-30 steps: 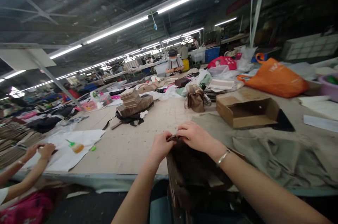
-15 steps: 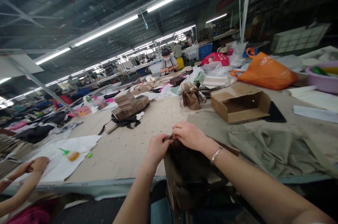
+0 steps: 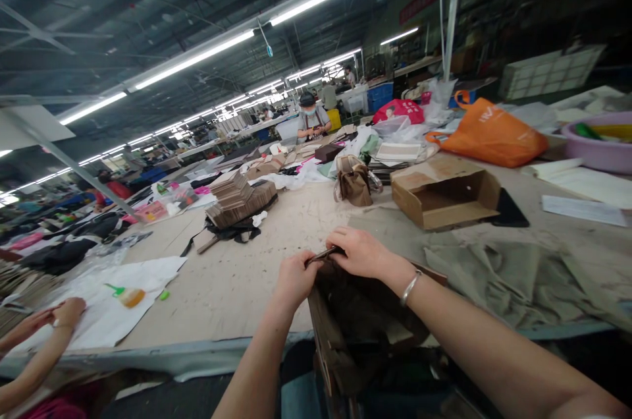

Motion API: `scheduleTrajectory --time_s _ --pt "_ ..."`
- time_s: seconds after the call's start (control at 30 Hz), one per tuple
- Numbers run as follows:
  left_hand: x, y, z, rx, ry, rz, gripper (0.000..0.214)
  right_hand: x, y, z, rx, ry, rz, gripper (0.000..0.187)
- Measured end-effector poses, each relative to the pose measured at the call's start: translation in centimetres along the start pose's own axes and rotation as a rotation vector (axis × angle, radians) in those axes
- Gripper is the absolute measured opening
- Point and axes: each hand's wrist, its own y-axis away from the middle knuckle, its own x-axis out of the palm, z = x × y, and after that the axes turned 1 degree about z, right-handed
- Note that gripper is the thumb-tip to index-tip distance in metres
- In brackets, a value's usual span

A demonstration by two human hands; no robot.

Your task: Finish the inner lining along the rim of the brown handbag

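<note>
A dark brown bag (image 3: 355, 320) hangs over the near edge of the worktable (image 3: 237, 280), partly on my lap. My left hand (image 3: 295, 279) is closed and pinches the left end of the bag's top edge strip. My right hand (image 3: 361, 251), with a silver bracelet on its wrist, is closed over the same strip just to the right. The two hands almost touch. The lower part of the bag is hidden below the table edge.
An open cardboard box (image 3: 444, 198) and olive cloth (image 3: 513, 274) lie to the right. A small tan bag (image 3: 354, 183), a stack of brown pieces (image 3: 240, 198), an orange sack (image 3: 488, 134). A co-worker's hands (image 3: 47, 319) rest on white paper (image 3: 106, 300) at left.
My hands stay on the bag's top edge; the strip between them now shows a little more. The view has shifted slightly, and the co-worker's hands have slid left and lower.
</note>
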Motion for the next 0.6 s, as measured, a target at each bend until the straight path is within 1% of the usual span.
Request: scheduleTrajectory --time_s 0.17,0.27,0.4,0.5,0.6 --pt "0.18 -0.22 0.02 0.039 -0.009 0.012 0.018 0.35 0.01 0.08 0.004 0.057 -0.033 0.011" --pt "0.16 -0.28 -0.23 0.042 -0.02 0.017 0.019 0.54 0.21 -0.04 -0.035 0.072 -0.078 0.008" --pt "0.22 -0.33 -0.66 0.048 -0.056 0.014 0.02 0.55 0.67 -0.36 -0.109 0.062 -0.128 0.011" --pt "0.35 -0.43 -0.82 0.045 -0.053 0.014 0.019 0.48 0.78 -0.57 -0.158 0.056 -0.121 0.013" --pt "0.43 -0.54 -0.82 0.038 -0.051 0.025 0.018 0.52 0.62 -0.67 -0.16 0.06 -0.11 0.012"
